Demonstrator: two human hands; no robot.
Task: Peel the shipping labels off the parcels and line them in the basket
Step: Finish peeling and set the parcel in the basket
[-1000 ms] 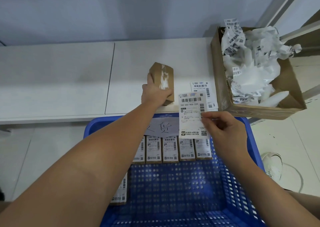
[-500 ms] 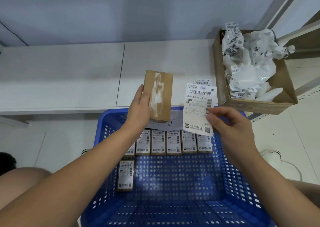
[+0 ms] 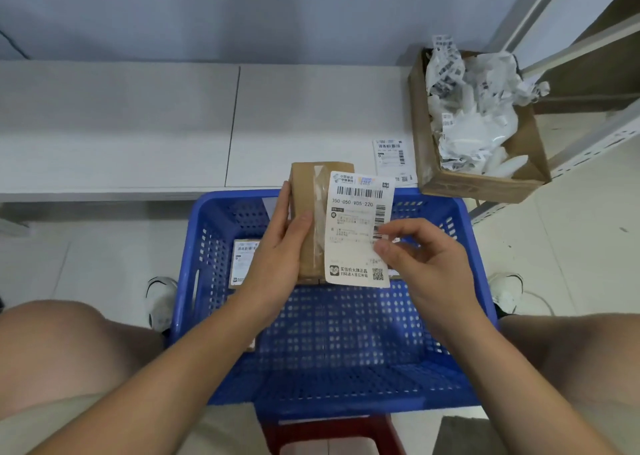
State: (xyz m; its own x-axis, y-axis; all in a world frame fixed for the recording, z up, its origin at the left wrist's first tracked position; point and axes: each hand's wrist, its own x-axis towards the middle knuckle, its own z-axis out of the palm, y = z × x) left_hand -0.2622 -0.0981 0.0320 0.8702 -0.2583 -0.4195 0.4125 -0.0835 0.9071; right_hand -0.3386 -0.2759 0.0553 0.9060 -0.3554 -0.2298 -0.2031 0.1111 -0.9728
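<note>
One blue perforated plastic basket (image 3: 460, 281). Two brown cardboard parcels: one held (image 3: 306, 191), one labelled left of the grip (image 3: 244, 260). Two loose white printed labels: one pinched (image 3: 356, 226), one on the counter beyond (image 3: 393, 158). One open cardboard box of crumpled scraps (image 3: 481, 187). Two white shoes.

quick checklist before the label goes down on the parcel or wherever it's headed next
1. Left hand grips the brown parcel firmly: ok.
2. Right hand pinches the shipping label at its right edge: ok.
3. Label flat, not creased or folded: ok.
4. Label touching the parcel face or only held in front of it: cannot tell.
5. Bare floor free in the blue basket: ok, the near half is bare.
6. Spare label on the white shelf out of the way: ok.
</note>
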